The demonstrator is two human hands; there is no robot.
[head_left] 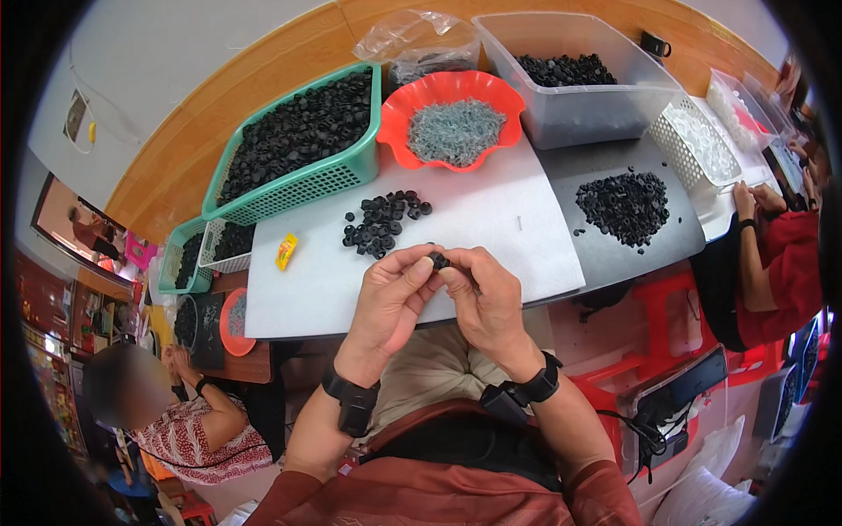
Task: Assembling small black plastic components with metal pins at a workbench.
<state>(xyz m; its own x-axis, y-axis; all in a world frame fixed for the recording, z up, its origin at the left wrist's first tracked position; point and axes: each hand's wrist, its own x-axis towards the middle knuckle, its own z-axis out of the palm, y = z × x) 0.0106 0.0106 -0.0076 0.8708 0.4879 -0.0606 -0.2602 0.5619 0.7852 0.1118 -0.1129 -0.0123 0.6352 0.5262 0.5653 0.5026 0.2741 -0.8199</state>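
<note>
At the far left we see a green basket (303, 145) heaped with black rings, standing on the white board (298, 280). Just right of it sits a red bowl (452, 118) of small grey pieces, and below that a loose pile of rings (383, 223) near our hands. Our left hand (388, 302) has its fingers curled in, thumb and forefinger pinching a small black ring (438, 259). Our right hand (485, 296) meets it, fingertips closed on the same ring above the board's near edge
</note>
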